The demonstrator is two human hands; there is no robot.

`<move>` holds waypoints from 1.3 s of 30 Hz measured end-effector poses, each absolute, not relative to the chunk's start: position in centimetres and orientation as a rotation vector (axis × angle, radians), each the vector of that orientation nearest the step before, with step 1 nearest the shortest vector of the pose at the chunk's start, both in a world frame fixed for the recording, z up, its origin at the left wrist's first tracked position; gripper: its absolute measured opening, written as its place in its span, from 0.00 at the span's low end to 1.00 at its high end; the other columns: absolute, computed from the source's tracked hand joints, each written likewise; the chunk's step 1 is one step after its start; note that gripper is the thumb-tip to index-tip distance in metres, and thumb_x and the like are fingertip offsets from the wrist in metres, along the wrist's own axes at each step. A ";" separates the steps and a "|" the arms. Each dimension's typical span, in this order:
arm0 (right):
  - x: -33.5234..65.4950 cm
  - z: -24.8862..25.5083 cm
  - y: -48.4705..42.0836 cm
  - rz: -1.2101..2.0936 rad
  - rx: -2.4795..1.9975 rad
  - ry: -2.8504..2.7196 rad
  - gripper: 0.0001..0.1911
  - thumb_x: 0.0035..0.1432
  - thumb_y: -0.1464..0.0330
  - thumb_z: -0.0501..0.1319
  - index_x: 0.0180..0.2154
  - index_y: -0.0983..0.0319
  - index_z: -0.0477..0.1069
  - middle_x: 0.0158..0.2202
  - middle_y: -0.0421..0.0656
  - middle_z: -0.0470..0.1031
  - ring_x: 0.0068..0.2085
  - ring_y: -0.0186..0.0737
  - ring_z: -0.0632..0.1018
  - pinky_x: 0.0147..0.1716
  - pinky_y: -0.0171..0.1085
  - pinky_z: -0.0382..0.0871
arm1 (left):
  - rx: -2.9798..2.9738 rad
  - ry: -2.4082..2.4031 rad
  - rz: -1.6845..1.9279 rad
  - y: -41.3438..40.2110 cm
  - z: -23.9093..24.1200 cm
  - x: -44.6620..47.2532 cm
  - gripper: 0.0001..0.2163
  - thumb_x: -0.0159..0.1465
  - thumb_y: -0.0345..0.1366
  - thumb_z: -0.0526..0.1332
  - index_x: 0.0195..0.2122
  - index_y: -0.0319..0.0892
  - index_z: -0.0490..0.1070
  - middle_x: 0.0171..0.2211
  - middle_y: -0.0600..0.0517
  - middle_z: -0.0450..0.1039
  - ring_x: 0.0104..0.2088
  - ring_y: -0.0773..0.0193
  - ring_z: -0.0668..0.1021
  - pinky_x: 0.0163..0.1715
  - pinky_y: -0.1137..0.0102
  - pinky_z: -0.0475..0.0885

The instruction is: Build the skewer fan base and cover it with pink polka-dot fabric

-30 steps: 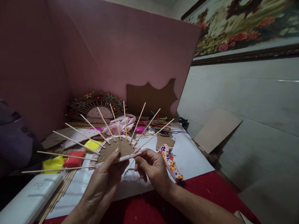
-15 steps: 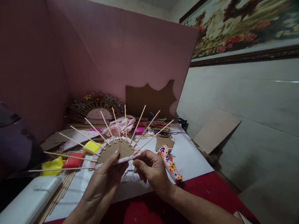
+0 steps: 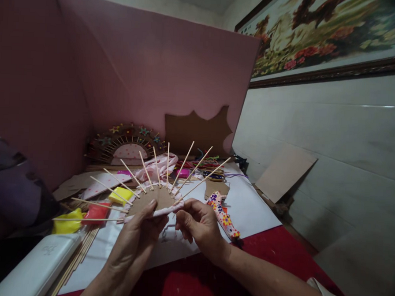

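A cardboard half-circle (image 3: 160,198) with a pale pink fabric edge is held above the table, its straight side toward me. Several thin wooden sticks (image 3: 130,174) fan outward from its curved rim. My left hand (image 3: 138,226) grips the straight side, thumb on top of the cardboard and fingers beneath. At the right corner, my right hand (image 3: 202,225) has its thumb and index finger closed at the fabric edge; its other fingers are curled. A glue gun with a flower pattern (image 3: 225,215) lies right of my right hand.
White paper (image 3: 253,213) covers part of a red cloth (image 3: 267,257). On the left are a white case (image 3: 35,263), loose sticks (image 3: 75,256), and yellow (image 3: 120,195) and red packets (image 3: 96,213). Scissors (image 3: 214,175) and a decorated fan-shaped piece (image 3: 128,144) lie farther back.
The half-circle has turned slightly, so its left-hand sticks have shifted right and appear shorter. Both hands keep their hold in nearly the same place.
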State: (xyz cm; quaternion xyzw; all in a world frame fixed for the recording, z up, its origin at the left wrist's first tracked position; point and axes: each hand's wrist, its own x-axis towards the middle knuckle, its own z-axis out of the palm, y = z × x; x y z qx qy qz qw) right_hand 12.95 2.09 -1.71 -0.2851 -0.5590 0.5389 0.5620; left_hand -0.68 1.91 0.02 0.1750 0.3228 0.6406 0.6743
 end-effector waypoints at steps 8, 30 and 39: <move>13.3 -1.1 1.3 1.310 -0.523 -1.399 0.16 0.59 0.60 0.54 0.28 0.66 0.66 0.20 0.39 0.68 0.15 0.24 0.63 0.12 0.27 0.53 | 0.500 0.713 1.393 1.4 1.2 -0.9 0.05 0.52 0.25 0.59 0.22 0.35 0.73 0.22 0.48 0.74 0.27 0.63 0.76 0.27 0.70 0.73; 12.9 -1.7 2.3 1.375 -0.660 -1.211 0.15 0.53 0.60 0.61 0.23 0.65 0.63 0.18 0.37 0.70 0.12 0.24 0.63 0.09 0.26 0.52 | 0.718 0.766 1.449 0.7 0.9 -0.6 0.06 0.49 0.32 0.66 0.22 0.34 0.74 0.23 0.49 0.73 0.30 0.65 0.74 0.37 0.70 0.70; 13.2 -2.4 3.2 1.330 -0.668 -1.146 0.15 0.52 0.60 0.62 0.24 0.64 0.62 0.18 0.36 0.69 0.11 0.23 0.62 0.09 0.25 0.52 | 0.598 0.788 1.678 1.2 1.2 -1.2 0.05 0.49 0.33 0.66 0.26 0.37 0.72 0.23 0.51 0.73 0.28 0.66 0.75 0.29 0.70 0.72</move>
